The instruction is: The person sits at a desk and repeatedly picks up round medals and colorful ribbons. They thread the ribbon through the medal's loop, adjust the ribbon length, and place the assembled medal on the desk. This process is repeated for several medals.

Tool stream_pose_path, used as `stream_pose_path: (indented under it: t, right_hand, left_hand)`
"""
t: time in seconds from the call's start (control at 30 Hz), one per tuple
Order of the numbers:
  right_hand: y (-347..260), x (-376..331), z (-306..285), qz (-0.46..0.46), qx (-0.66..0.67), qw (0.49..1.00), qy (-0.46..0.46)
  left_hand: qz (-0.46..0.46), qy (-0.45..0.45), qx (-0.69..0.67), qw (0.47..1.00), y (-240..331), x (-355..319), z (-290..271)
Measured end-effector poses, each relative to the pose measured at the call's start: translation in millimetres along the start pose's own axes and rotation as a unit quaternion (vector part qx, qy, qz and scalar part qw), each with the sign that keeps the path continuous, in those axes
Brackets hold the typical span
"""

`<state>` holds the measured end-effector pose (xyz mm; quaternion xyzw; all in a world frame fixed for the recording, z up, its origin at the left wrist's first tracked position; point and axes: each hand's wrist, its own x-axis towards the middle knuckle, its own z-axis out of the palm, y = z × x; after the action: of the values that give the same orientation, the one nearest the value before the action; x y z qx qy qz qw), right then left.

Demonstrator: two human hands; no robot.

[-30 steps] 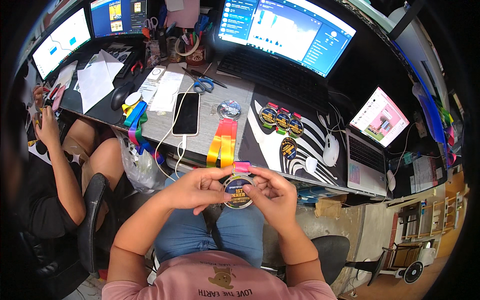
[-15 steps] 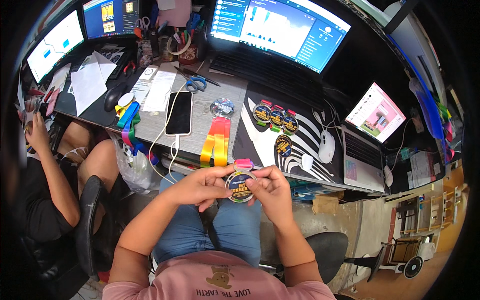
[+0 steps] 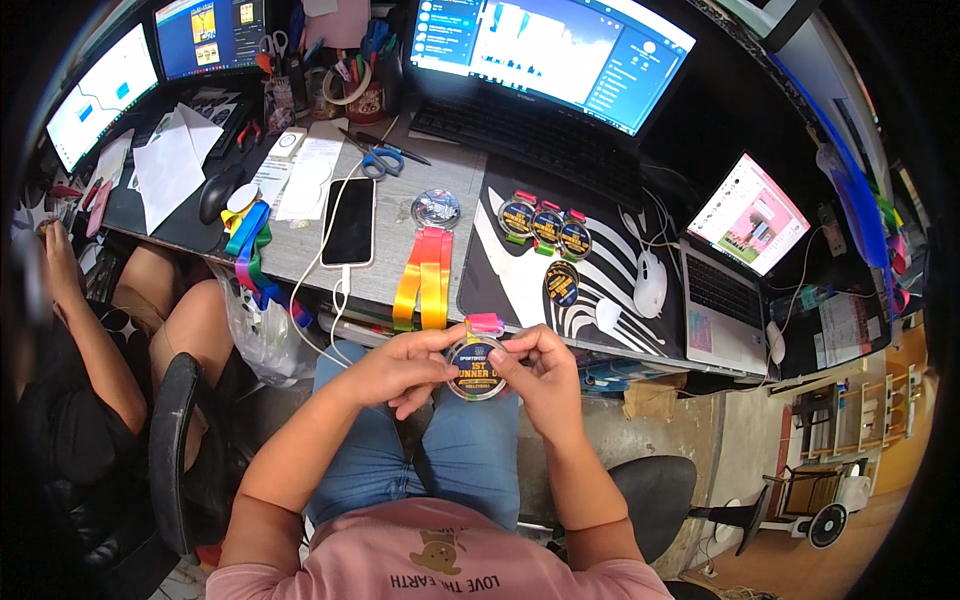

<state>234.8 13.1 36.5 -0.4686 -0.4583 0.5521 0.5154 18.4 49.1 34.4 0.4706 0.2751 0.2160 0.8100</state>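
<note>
A round medal (image 3: 474, 380) with a clear rim, a dark printed face and a folded pink ribbon at its top is held over my lap, just off the desk's front edge. My left hand (image 3: 408, 372) grips its left side, thumb on the face. On the other side, my right hand (image 3: 542, 375) pinches the rim, its thumb lying on the upper right of the face. Three similar medals (image 3: 546, 230) lie in a row on the dark mat beyond. Below them is a dark round printed disc (image 3: 562, 287). A silver medal (image 3: 435, 209) with an orange-yellow ribbon (image 3: 430, 275) rests left of the mat.
Left of that ribbon lies a phone (image 3: 350, 225) on a white cable. Blue-handled scissors (image 3: 382, 162) are behind it. A white mouse (image 3: 650, 285) and an open laptop (image 3: 725, 300) stand right. At far left, another person (image 3: 85, 370) sits by a black chair (image 3: 175, 450).
My right thumb has slid up a little on the medal's face, showing more of the print. My grip otherwise stays the same, and the whole view has shifted slightly.
</note>
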Motion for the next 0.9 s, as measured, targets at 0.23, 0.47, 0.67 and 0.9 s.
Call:
stream_pose_path:
  t: [0.23,0.47,0.67,0.9]
  right_hand:
    - [4.8,6.2,-8.9,0.043,0.087,0.993,-0.059]
    - [2.3,28.3,-44.1,0.002,0.007,1.0,0.029]
    - [-20.2,123.8,-170.6,-0.033,-0.112,0.98,0.163]
    - [-17.9,172.1,-187.0,0.08,-0.2,0.956,0.202]
  left_hand:
    - [-0.015,-0.013,-0.015,1.0,-10.7,6.3,-8.9]
    - [0.015,0.045,0.022,0.999,3.3,20.9,20.4]
    - [0.296,0.114,0.398,0.861,-26.5,54.8,30.5]
    - [0.288,0.174,0.602,0.724,-30.2,72.4,57.2]
